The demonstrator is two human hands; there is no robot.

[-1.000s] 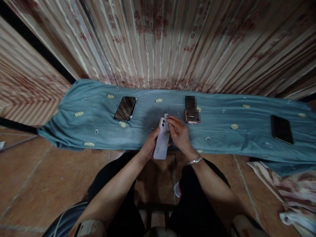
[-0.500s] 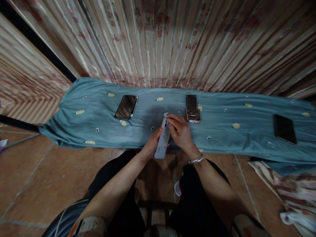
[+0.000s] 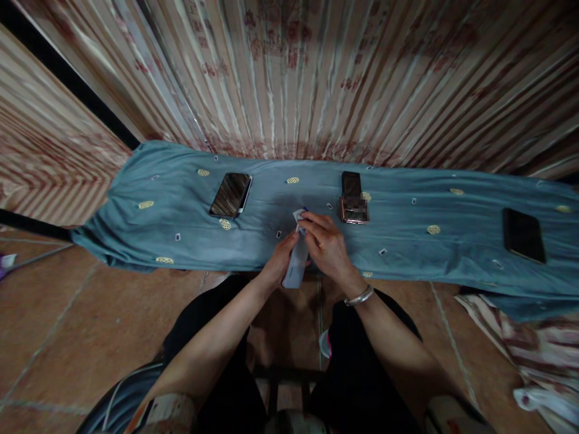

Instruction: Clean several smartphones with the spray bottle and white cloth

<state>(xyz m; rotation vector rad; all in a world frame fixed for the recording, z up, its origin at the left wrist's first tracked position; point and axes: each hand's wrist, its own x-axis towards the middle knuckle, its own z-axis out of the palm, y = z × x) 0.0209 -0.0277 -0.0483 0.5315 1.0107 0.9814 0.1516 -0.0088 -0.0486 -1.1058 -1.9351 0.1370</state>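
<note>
In the head view my left hand (image 3: 279,260) is wrapped round a pale lilac smartphone (image 3: 295,270), held tilted above the cloth's front edge with its back up. My right hand (image 3: 326,240) pinches a small pale wiping cloth (image 3: 299,214) against the phone's upper end. Those fingers and the cloth hide the camera area. A silver bracelet (image 3: 359,296) sits on my right wrist.
A teal patterned cloth (image 3: 253,241) covers the long narrow table. On it lie a dark phone (image 3: 230,194) at left, two dark stacked-looking devices (image 3: 351,184), partly pixelated, and a black device (image 3: 523,235) at right. A pleated curtain (image 3: 289,90) hangs behind.
My right hand has shifted slightly left and down across the phone's upper end with the wiping cloth. More of the cloth sticks out past the fingers. My left hand keeps its hold.
</note>
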